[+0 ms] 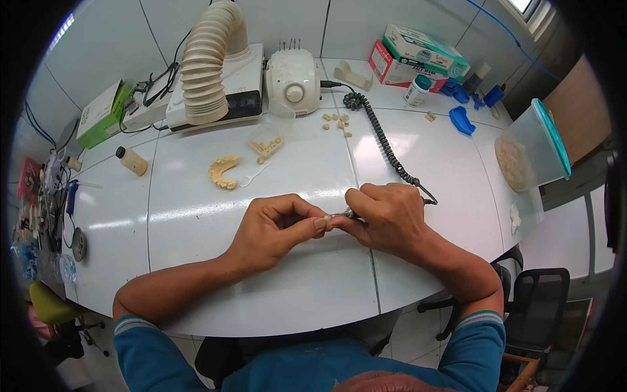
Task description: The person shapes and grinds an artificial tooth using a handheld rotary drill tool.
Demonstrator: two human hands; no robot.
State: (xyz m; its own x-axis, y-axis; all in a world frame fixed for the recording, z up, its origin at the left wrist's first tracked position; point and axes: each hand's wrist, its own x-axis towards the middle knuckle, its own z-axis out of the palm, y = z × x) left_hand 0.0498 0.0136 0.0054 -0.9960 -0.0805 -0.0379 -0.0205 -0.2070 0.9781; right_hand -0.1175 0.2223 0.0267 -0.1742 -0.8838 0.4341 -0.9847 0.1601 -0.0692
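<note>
My right hand (pixel 388 215) is wrapped round a rotary handpiece (pixel 351 213), and only its metal front end shows between the fingers. A coiled black cord (pixel 385 140) runs from the hand up to the white control box (pixel 292 81). Opposite its tip, my left hand (pixel 277 228) pinches thumb and forefinger together on something too small and covered to make out. Both hands meet above the white table. Beyond them lie a yellowish dental arch model (pixel 223 171), a thin white curved strip (pixel 255 175) and a small clear tray (pixel 264 142) with tooth-coloured pieces.
Several loose tooth-like pieces (pixel 336 121) lie near the control box. A ribbed hose (pixel 204 72) arches at the back left, near a small bottle (pixel 131 161). Far right are stacked boxes (pixel 418 59), a white jar (pixel 417 90), blue moulds (pixel 462 121) and a lidded plastic container (pixel 532 147).
</note>
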